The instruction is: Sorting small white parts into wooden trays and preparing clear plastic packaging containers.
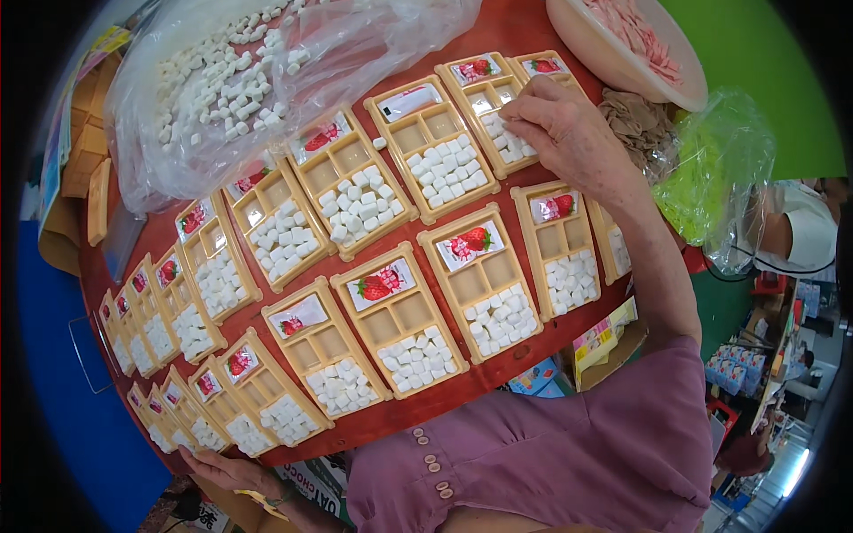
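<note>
My right hand (562, 124) reaches over a beige tray (521, 171) in the far row at the right. Its fingers are pinched together at the small white marshmallows (504, 142) in that tray; whether they hold one is hidden. Low at the left, my left hand (229, 473) rests by the table's near edge, fingers stretched out, beside the near trays. Two rows of these divided trays cross the table. Each visible one has a sachet (380, 282), mostly strawberry-printed, in its top section, and white marshmallows (418, 360) in its large section. One loose marshmallow (379, 143) lies between two far trays.
A large clear plastic bag (311, 53) of marshmallows spreads over the far left of the red table (511, 362). A pale bowl (689, 75) of pink pieces stands far right, near brown crumpled material (635, 129) and a yellow-green bag (702, 191). Stacked beige trays (89, 133) sit left.
</note>
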Available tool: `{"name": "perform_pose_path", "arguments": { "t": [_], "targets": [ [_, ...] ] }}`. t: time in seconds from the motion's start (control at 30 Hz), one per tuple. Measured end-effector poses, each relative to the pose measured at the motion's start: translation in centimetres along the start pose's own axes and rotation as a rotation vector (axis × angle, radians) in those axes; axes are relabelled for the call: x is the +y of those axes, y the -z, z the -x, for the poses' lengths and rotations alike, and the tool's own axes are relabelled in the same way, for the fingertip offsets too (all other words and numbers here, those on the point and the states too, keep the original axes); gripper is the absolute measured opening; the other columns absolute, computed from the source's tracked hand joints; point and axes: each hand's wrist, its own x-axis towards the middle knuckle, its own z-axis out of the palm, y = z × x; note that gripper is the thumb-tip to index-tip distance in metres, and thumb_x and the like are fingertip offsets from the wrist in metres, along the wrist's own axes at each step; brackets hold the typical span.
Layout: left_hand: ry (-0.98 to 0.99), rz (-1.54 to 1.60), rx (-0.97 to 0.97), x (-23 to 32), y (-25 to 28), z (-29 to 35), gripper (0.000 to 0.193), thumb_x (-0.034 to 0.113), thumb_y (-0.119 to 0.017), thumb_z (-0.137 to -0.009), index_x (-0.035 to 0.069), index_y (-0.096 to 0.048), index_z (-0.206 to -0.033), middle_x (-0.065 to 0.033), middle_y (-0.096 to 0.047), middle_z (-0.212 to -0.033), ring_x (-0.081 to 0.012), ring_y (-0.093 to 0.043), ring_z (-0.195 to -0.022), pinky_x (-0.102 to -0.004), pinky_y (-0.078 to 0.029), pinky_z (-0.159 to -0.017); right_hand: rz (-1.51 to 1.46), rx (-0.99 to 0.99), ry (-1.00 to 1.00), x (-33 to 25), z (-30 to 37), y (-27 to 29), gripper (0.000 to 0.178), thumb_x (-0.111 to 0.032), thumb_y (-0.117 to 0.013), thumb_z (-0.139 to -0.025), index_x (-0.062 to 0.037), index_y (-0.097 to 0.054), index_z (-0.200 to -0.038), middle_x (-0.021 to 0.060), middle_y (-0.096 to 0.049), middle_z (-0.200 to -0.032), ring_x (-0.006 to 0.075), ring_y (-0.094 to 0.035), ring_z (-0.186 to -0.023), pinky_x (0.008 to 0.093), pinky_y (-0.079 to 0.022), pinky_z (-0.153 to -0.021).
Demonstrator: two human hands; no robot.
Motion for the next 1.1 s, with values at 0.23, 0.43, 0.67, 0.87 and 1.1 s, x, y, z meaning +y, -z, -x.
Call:
{"name": "perform_pose_path", "arguments": {
  "t": [0.23,0.43,0.67,0.87,1.1],
  "targets": [
    [-0.076,-0.166,-0.026,-0.7,1.6,-0.5,0.042,0.021,-0.042,-0.104,-0.004,-0.045,-0.138,-0.0186,-0.051,-0.135,-0.0259,-0.051,-0.117,-0.0356,-0.04,-0.1,-0.094,0.043,0.022,-2.0,-1.0,1.0,0.016,-0.006,-0.065,-0.087,0.0025,-0.065,-0.101,0.0099,-0.062,-0.088,0.0208,-0.06,-0.078,0.0311,-0.048,-0.07],
    [-0.06,-0.074,-0.045,-0.1,0.5,0.7,0.041,0.011,-0.041,-0.101,-0.004,-0.04,-0.139,-0.0197,-0.04,-0.146,-0.0318,-0.035,-0.136,-0.0409,-0.026,-0.113,-0.707,-0.333,-0.263,-8.0,-5.1,-0.4,0.015,-0.007,-0.064,-0.091,0.0016,-0.066,-0.102,-0.0014,-0.062,-0.083,0.0053,-0.055,-0.073,0.0223,-0.047,-0.066],
    [-0.228,-0.154,0.043,2.2,0.3,0.8,0.043,0.012,-0.05,-0.095,-0.005,-0.043,-0.134,-0.0244,-0.04,-0.143,-0.0394,-0.037,-0.134,-0.0473,-0.027,-0.112,-0.383,-0.1,-0.006,-8.3,-16.3,-5.1,0.025,-0.011,-0.061,-0.092,0.0013,-0.063,-0.114,0.0077,-0.064,-0.102,0.015,-0.063,-0.087,0.0272,-0.051,-0.075],
    [-0.197,0.035,-0.024,3.2,2.3,0.4,0.049,0.008,-0.057,-0.09,-0.004,-0.042,-0.135,-0.0216,-0.04,-0.144,-0.041,-0.031,-0.137,-0.0496,-0.025,-0.113,-0.233,0.019,0.161,-12.4,-15.5,-4.9,0.028,-0.008,-0.061,-0.091,0.0035,-0.06,-0.116,0.0128,-0.06,-0.114,0.0209,-0.062,-0.095,0.0301,-0.051,-0.082],
    [-0.454,0.13,-0.217,5.3,3.1,-10.8,0.037,0.009,-0.062,-0.088,-0.006,-0.055,-0.121,-0.0212,-0.054,-0.129,-0.0361,-0.051,-0.123,-0.0424,-0.041,-0.102,-0.444,-0.151,-0.131,-15.5,-10.9,0.0,0.017,-0.008,-0.059,-0.093,0.0041,-0.064,-0.104,0.0006,-0.063,-0.081,0.0067,-0.055,-0.075,0.0222,-0.048,-0.069]
  ]
}}
